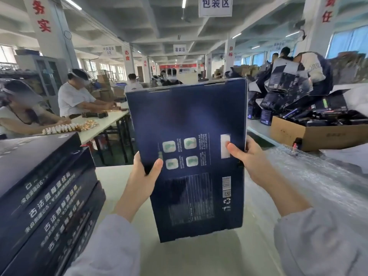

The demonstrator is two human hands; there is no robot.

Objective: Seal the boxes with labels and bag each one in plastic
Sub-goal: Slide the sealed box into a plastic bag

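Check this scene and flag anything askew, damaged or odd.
The stack of dark boxes at left is uneven, with its layers fanned out of line. The held box looks undamaged, a white label at its right edge under the right hand thumb.

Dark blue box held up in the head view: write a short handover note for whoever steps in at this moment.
Left hand: grips the dark blue box at its left edge, thumb on the printed face.
Right hand: grips the right edge, thumb pressing a white label beside that edge.
The box is held upright above the table.
Stack of boxes lies on the left; plastic wrap on the right.
Done: label on this box.
Left: bag it in plastic; the stack's labelling cannot be judged.
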